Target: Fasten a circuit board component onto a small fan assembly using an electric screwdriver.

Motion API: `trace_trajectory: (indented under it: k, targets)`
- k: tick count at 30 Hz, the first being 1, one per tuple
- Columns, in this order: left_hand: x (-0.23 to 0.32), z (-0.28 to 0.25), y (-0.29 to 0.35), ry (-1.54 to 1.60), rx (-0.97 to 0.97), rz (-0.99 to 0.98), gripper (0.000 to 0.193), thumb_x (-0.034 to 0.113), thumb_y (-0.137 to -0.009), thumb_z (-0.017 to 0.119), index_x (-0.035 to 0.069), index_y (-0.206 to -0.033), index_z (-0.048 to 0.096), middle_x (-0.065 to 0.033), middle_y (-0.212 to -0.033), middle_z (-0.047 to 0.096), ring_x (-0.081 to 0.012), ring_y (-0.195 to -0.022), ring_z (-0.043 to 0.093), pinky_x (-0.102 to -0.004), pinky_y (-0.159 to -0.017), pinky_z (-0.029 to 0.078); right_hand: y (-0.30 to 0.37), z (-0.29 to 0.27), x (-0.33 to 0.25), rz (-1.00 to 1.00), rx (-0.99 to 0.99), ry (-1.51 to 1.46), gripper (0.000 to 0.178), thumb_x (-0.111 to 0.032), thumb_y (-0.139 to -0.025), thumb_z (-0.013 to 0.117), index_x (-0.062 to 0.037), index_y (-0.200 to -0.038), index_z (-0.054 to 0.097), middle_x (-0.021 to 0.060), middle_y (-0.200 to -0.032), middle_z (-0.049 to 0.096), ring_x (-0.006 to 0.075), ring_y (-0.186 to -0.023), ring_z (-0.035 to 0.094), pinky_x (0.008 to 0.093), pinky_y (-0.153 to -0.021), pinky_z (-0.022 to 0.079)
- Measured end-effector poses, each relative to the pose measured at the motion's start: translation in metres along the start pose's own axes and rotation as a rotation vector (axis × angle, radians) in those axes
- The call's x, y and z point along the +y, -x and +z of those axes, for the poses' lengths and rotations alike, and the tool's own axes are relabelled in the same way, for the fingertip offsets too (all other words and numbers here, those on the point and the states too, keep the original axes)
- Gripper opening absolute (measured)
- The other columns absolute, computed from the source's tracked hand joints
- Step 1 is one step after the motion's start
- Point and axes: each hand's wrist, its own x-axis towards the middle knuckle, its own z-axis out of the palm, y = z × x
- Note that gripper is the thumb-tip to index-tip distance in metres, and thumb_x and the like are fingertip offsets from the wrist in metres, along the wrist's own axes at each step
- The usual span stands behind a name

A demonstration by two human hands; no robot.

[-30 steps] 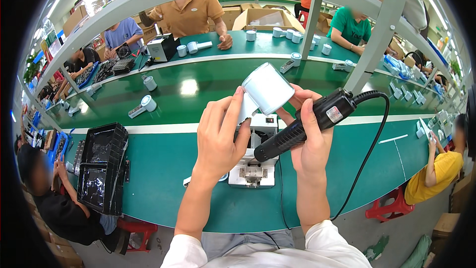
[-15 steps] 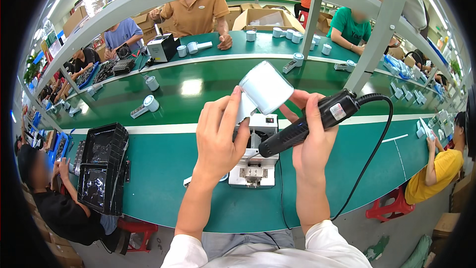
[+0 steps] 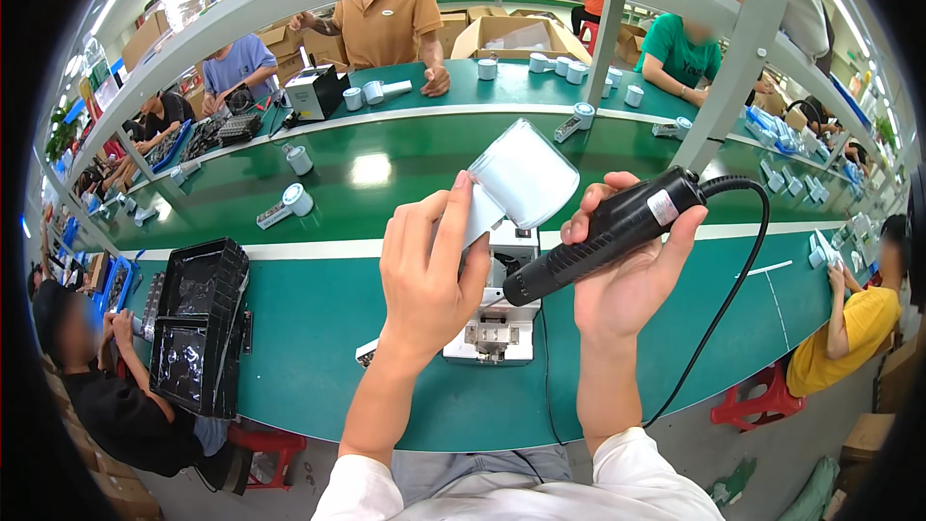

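My left hand [image 3: 429,275] is closed on the flat handle of a white device with a wide round head [image 3: 526,174], raised above the bench. In my right hand [image 3: 627,294] lies a black electric screwdriver [image 3: 608,239], its fingers wrapped around the body. The driver's tip points left, below the device and near my left fingers. A black cable [image 3: 745,275] loops from its rear end down to the bench edge. My right fingers are apart from the round head. Under both hands stands a small white machine [image 3: 490,340] with a metal front, partly hidden.
Black trays [image 3: 198,328] with plastic film stand on the green bench [image 3: 318,367] at the left. Beyond runs a green conveyor [image 3: 386,198] carrying similar white devices [image 3: 297,200]. A grey metal frame [image 3: 719,87] crosses overhead. Co-workers sit on both sides and opposite.
My right fingers have come off the device's round head and now wrap the screwdriver. The device has shifted slightly right. Devices on the conveyor have moved a little to the right.
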Motion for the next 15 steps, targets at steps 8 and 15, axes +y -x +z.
trace_trajectory:
  k: [8,15]
  targets:
    - [0.010,-0.014,0.000,-0.031,0.084,-0.036,0.064,-0.004,-0.074,0.070,-0.006,-0.135,0.050,-0.0191,-0.108,0.059,-0.0310,-0.087,0.055,-0.0395,-0.073,0.047,0.004,0.007,0.008,0.013,-0.065,0.055,0.059,-0.044,-0.106,0.033,-0.0017,-0.147,0.031,0.0094,-0.115,0.055,0.0194,-0.101,0.057,0.0373,-0.094,0.045]
    - [0.018,-0.021,-0.005,-0.046,0.150,-0.039,0.060,-0.001,-0.075,0.074,-0.005,-0.131,0.053,-0.0184,-0.107,0.060,-0.0304,-0.086,0.054,-0.0378,-0.070,0.045,0.011,0.016,0.014,-0.057,-0.161,0.299,0.051,-0.043,-0.102,0.046,-0.0047,-0.134,0.039,0.0068,-0.107,0.058,0.0137,-0.097,0.059,0.0282,-0.082,0.049]
